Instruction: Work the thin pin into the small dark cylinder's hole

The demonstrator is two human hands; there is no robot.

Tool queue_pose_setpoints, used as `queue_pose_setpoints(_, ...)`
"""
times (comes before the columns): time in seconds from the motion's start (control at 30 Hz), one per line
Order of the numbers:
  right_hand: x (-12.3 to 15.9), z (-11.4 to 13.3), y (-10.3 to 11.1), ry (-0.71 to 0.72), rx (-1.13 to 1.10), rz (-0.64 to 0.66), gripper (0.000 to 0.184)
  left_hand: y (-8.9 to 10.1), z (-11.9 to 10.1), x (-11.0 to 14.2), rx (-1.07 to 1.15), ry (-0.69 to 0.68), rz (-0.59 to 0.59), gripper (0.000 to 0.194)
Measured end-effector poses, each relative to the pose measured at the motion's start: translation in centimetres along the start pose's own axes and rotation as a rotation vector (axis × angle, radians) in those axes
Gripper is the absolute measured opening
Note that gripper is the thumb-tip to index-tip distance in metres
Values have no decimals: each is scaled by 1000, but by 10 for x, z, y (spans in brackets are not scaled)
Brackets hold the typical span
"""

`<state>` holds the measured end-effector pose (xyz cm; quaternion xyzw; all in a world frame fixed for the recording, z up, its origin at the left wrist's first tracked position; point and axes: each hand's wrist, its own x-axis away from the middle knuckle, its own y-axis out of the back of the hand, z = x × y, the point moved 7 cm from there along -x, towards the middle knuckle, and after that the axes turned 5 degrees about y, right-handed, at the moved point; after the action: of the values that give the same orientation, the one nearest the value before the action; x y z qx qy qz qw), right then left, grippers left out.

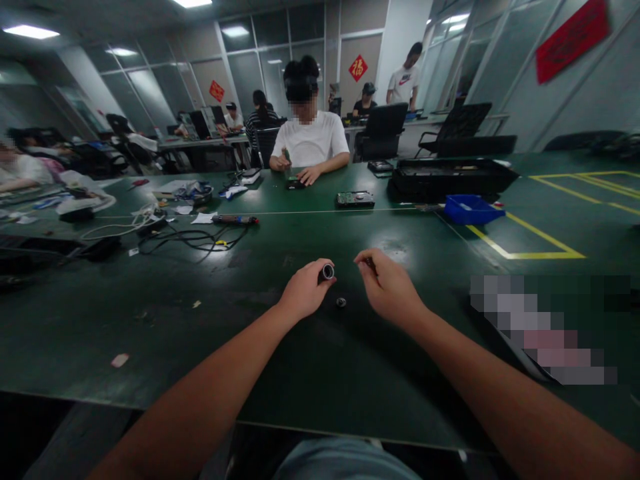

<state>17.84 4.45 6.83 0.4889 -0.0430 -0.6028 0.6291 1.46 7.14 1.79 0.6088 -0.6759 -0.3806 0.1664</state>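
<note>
My left hand [303, 291] is wrapped round a short black tube [327, 272], whose round, silver-rimmed open end faces me. To its right, my right hand [391, 285] is closed in a pinch just above the table. Something small and dark shows between its fingers, too hidden to name. A small round dark part with a shiny metal face [341, 302] lies on the green table [300, 380] between and slightly in front of my hands. Neither hand touches that part.
Across the table a person [313, 137] in a white shirt handles a circuit board. A hard drive [355, 199], a black tray [450, 180] and a blue bin [473, 209] stand at the far right. Black cables [200, 241] and a dark pen-shaped tool [235, 219] lie left. A blurred-out object [540, 333] lies right.
</note>
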Motion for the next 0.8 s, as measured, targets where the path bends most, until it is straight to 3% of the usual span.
queue_pose_setpoints(0.13,7,-5,-29,-2,124,336,14,-1,2,0,-1,4,-5,26)
queue_pose_setpoints(0.27,14,-7,-46,-28,142,476,20,-1,4,-1,-1,12,0,26)
queue_pose_setpoints(0.53,17,-13,-51,-89,153,533,6,-3,2,1,-18,5,7,25)
queue_pose_setpoints(0.8,10,-2,-37,-26,61,420,18,-6,4,0,-6,-3,16,26)
